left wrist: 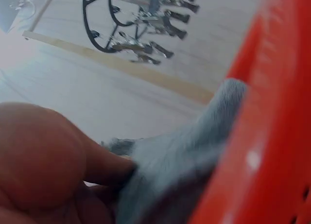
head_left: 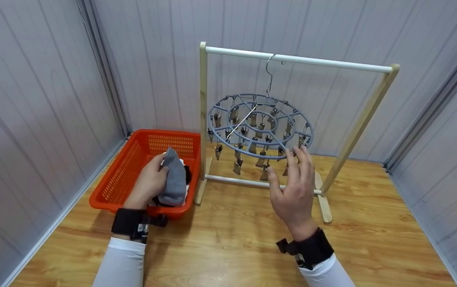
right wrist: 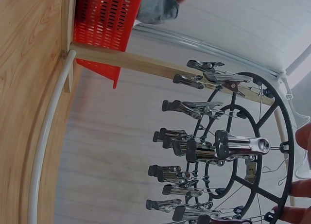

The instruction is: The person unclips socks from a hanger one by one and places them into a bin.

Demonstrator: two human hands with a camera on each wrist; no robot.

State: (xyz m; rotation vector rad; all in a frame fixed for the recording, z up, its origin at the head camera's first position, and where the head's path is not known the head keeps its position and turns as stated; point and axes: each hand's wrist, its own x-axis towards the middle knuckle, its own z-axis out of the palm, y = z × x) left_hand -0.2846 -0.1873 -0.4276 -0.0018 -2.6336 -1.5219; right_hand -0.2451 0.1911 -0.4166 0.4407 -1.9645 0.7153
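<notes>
Fingers of the left hand [head_left: 150, 182] curl around a grey sock [head_left: 173, 177], held over the orange basket [head_left: 122, 175] on the wooden floor. Right hand [head_left: 295, 187] is spread, fingertips at the near rim of the round clip hanger [head_left: 260, 125].

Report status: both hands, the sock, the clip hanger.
Left hand grips grey sock over orange basket. Right hand open, fingertips at rim of round clip hanger. Clips hang bare. Nothing between sock and hanger.
</notes>
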